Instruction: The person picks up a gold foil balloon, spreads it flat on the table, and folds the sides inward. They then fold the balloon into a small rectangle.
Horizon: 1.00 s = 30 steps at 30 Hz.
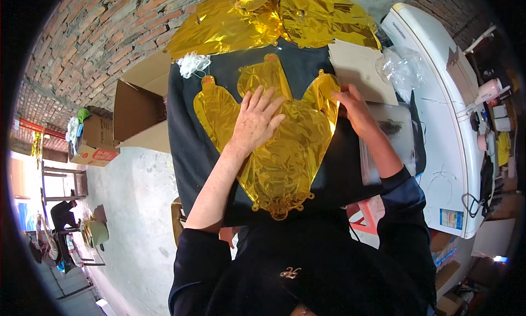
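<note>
A flat, uninflated gold foil balloon (285, 157) lies spread on a black cloth-covered table (186, 151) in front of me. My left hand (257, 119) presses palm-down on the balloon's middle, fingers spread. At the balloon's right edge, my right hand (353, 105) pinches the foil, fingers curled at a right-side lobe. A pile of more gold foil balloons (274, 20) sits at the far end of the table. A small white tangle of string (193, 63) lies near the far left corner.
Clear plastic sleeves (392, 141) and a cardboard sheet (359, 67) lie to the right of the balloon. A white chest appliance (444, 124) stands on the right with crumpled plastic (402, 67) on it. Open cardboard boxes (137, 108) sit left, by a brick wall (82, 47).
</note>
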Motion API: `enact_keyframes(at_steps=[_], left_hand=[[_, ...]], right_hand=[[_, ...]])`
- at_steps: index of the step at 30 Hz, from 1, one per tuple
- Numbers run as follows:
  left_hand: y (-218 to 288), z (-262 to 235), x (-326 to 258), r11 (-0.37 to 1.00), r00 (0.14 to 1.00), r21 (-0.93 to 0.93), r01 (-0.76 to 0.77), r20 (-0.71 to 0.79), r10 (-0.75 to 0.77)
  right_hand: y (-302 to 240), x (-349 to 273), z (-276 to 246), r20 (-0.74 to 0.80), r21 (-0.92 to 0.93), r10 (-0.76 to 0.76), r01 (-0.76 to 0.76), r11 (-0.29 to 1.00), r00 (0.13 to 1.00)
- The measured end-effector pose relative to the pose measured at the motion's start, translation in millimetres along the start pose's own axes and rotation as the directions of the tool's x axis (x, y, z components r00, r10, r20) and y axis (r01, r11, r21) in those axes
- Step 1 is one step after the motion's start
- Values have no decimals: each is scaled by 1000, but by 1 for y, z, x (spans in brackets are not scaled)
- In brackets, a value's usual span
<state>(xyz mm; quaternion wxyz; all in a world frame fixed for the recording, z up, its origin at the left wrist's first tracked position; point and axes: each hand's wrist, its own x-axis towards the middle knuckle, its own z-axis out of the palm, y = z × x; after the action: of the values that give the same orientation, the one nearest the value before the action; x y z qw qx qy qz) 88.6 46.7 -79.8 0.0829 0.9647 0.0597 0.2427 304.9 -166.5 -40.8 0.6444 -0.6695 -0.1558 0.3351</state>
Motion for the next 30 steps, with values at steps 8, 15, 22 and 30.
enact_keyframes(at_steps=[8,15,22,30], left_hand=[[4,-3,5,1000,999,-12,12,53,-11],[3,-6,1,999,997,0,37,73,-37],[4,-5,5,1000,996,3,24,81,-25],[5,-3,7,1000,996,15,25,88,-26]], right_hand=[[-7,78,-10,159,-456,-172,227,861,972],[-40,108,21,217,-799,-55,209,564,975],[-45,136,16,398,-882,104,349,318,912],[-34,138,-6,471,-764,-79,451,462,879]])
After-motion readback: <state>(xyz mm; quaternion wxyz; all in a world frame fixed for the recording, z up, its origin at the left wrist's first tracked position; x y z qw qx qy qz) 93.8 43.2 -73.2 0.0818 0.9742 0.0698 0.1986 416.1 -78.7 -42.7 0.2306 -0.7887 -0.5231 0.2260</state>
